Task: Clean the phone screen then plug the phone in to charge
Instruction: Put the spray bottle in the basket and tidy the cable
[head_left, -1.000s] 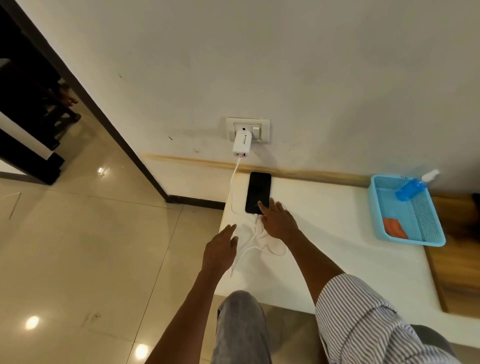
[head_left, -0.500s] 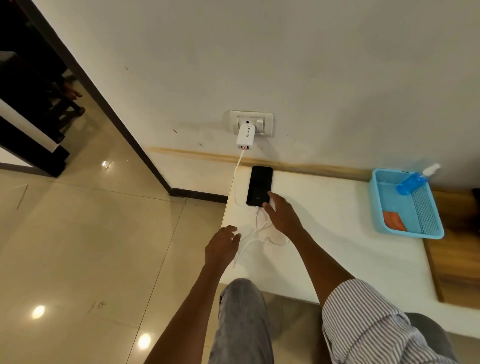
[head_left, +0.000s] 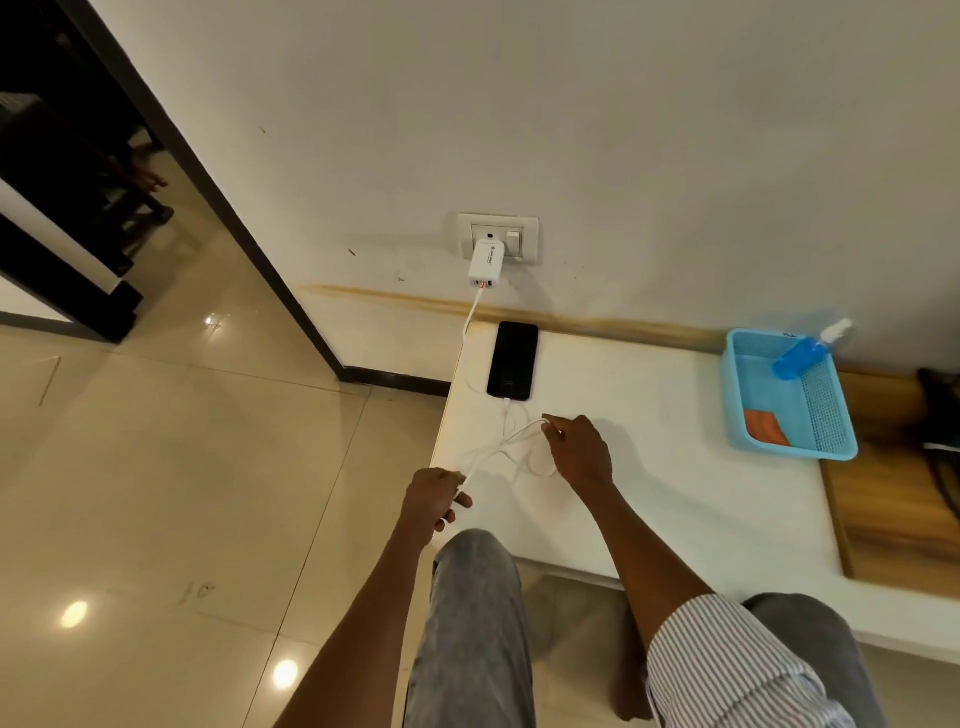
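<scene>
A black phone (head_left: 512, 360) lies flat, screen dark, at the far left corner of the white table (head_left: 675, 467). A white cable (head_left: 506, 441) runs from its near end in loose loops over the table and up to a white charger (head_left: 487, 264) plugged into the wall socket (head_left: 498, 236). My right hand (head_left: 579, 452) pinches a stretch of the cable a little in front of the phone. My left hand (head_left: 434, 501) holds another stretch at the table's left edge.
A blue plastic basket (head_left: 826, 410) sits at the table's far right with a blue spray bottle (head_left: 802, 356) and an orange cloth (head_left: 768, 427) inside. A wooden surface (head_left: 883, 519) adjoins on the right. My knees are below the table's front edge; tiled floor lies left.
My right hand left the phone's near end and drew back, now pinching the cable. My left hand closed on the cable at the table edge. The view shifted slightly.
</scene>
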